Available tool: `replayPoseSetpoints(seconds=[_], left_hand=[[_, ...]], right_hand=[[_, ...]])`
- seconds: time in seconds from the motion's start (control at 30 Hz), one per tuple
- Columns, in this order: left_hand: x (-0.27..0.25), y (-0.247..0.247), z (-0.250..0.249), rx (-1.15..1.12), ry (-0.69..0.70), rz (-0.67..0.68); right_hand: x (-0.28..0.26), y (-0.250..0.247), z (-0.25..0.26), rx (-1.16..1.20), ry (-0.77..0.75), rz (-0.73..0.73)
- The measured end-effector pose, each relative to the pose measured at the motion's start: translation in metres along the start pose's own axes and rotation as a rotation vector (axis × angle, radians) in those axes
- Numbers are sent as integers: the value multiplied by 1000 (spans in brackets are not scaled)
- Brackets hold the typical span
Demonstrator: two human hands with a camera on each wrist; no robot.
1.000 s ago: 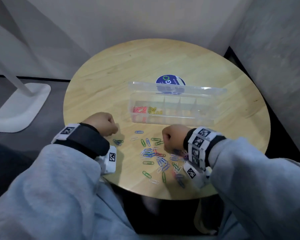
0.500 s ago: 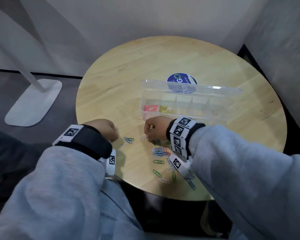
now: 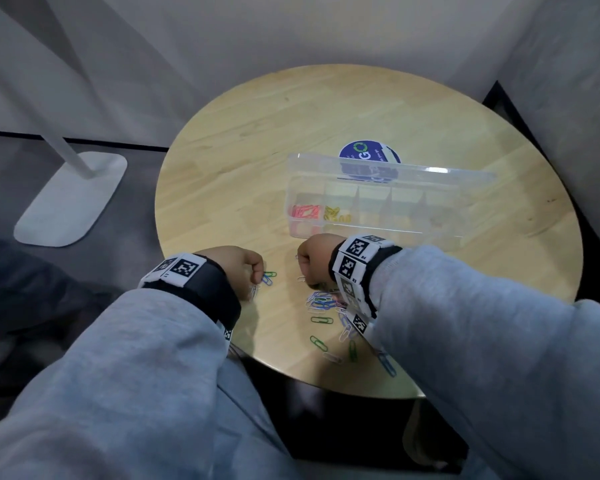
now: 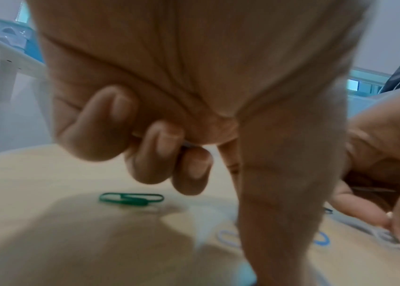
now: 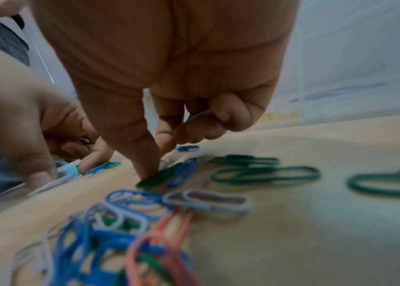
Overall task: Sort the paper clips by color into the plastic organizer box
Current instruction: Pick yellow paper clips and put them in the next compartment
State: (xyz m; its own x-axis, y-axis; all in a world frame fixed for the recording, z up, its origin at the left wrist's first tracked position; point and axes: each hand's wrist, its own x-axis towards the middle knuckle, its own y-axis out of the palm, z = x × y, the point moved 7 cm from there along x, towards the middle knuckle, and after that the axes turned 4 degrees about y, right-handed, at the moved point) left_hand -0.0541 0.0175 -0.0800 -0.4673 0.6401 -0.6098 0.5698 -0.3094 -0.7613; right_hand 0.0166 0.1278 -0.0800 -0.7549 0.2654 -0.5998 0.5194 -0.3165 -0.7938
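Paper clips [image 3: 321, 301] mostly still sitting loose on the round wooden table [image 3: 243, 161], piled near the front edge, just short of the plastic organizer box [image 3: 378, 216]. Blue, green, pale grey and a pink one or two all tangling together there, plus a few strays closer to the edge.

Progress so far: looking like early days. Leftmost compartment holding the pink clips [image 3: 305, 212], next one along holding the yellow clips [image 3: 336, 214], remaining compartments looking bare as far as the clear plastic lets on. Lid standing open at the back. So two colours started, blue, green and grey all still waiting, probably with some pink left too.

Right hand [image 3: 314, 259] hovering over the pile with fingers curled, thumb and forefinger pressing down around a green clip [image 5: 160, 177], and a pale clip tucked under the curled outer fingers [image 5: 218, 120]. Seemingly gathering several before a trip to the box.

Left hand [image 3: 236, 268] also curling into a loose fist just beside a green clip [image 4: 131, 199] and a blue one, something thin maybe pinched in the fingers [image 4: 167, 154], too blurry to call. Plenty of picking left, guessing well under halfway.
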Motion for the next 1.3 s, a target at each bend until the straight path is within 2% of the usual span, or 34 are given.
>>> replayPoseSetpoints(seconds=[0.13,0.2,0.27,0.37,0.5,0.57,0.67,0.73,0.8,0.93,1.0,1.17,1.3], left_hand=[[5,1,-6,-31,41,-44],[7,1,-7,-36,45,-73],[6,-3,-5,-30,25,-97],[8,-5,4,-9,-31,-51],[12,1,1,8,-42,-33],[13,3,-3,2,-45,-28],[14,4,-4,-1,-48,-28],[12,3,-5,17,-35,-51],[9,-2,-6,21,-29,-80],[5,-7,-9,-4,-48,-98],[6,-3,-13,0,-56,-86],[9,4,-17,-22,-51,-84],[5,-9,-11,-262,-24,-68]], right_hand=[[-7,4,-13,-64,36,15],[-12,4,-22,31,56,15],[-20,2,-31,163,85,7],[-28,1,-44,379,127,5],[-31,14,-50,879,192,56],[-30,20,-46,1069,227,126],[-31,28,-38,1231,297,230],[-29,28,-40,1312,305,214],[-29,26,-41,1253,260,181],[-34,8,-28,586,69,18],[-38,7,-18,400,26,6],[-36,17,-3,106,-21,15],[-31,19,-4,107,-11,21]])
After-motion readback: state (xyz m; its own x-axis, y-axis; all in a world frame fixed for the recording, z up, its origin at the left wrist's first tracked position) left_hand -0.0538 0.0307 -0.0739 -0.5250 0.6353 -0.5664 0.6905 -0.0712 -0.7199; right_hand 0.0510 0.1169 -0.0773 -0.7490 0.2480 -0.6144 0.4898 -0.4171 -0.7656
